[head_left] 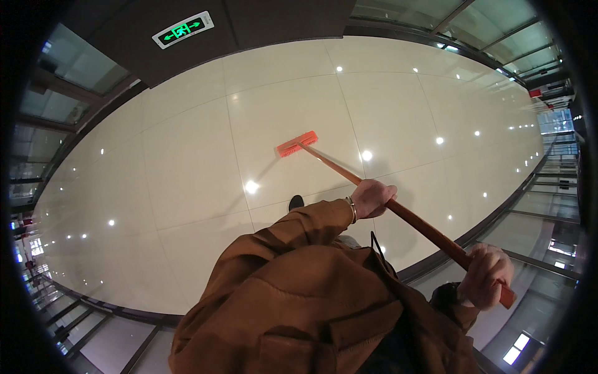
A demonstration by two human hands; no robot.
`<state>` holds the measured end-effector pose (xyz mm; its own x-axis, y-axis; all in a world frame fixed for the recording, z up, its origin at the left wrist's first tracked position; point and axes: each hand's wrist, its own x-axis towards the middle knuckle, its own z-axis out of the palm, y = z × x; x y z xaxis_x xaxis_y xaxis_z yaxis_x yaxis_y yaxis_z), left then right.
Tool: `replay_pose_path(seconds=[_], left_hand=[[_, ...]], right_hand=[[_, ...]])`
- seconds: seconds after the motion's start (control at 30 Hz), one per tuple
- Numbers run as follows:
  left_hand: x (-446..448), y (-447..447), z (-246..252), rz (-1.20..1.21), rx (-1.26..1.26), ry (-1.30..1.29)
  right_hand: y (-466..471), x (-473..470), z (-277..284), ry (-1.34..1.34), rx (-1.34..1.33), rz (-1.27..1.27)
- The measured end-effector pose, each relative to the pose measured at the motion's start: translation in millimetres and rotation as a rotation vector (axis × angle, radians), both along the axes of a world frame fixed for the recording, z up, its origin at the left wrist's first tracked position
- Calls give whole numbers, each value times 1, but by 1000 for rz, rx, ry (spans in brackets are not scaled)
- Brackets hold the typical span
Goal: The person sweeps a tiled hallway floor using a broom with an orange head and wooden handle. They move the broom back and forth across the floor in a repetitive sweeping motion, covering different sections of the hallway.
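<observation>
My left hand (pixel 372 198), with a bracelet at its wrist, is closed round the middle of a long reddish-brown handle (pixel 420 223). Farther up, near the handle's top end at the lower right, my right hand (pixel 489 276) grips the same pole. The handle slants down to a pink-red broom head (pixel 297 144), which rests on the glossy tiled floor (pixel 187 173) in front of me. Short bristles or teeth show along its near edge. The tip of a dark shoe (pixel 295 202) shows beside my left sleeve.
A dark wall (pixel 280 23) with a lit green exit sign (pixel 182 30) stands ahead. Glass panels in dark frames (pixel 79 100) line the left, and more glass (pixel 495 28) runs along the right. Behind me, a dark-edged glass front (pixel 121 334) borders the floor.
</observation>
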<state>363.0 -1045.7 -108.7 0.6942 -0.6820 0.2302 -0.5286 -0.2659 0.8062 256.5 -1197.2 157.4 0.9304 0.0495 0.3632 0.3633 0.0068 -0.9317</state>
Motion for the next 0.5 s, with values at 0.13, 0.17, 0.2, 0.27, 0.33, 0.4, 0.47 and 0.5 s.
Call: replay_pose_path(seconds=[0.13,0.17,0.2,0.27,0.33,0.4,0.47,0.5], left_hand=[[27,18,15,4,-154,257],[41,29,20,56,-200,26],[55,39,28,106,-128,43],[83,66,48,220,-204,117],[104,97,76,373,-370,167],[111,126,112,523,-439,112],[105,153,152,622,-579,94],[93,163,172,669,-687,118]], right_hand=[[10,33,-21,-69,-148,-33],[12,49,-32,-133,-261,-24],[18,61,-45,-97,-264,-81],[23,90,-65,21,-262,34],[26,127,-90,114,-407,167],[44,156,-126,150,-396,232],[72,188,-163,-91,-457,366],[83,193,-177,197,-507,405]])
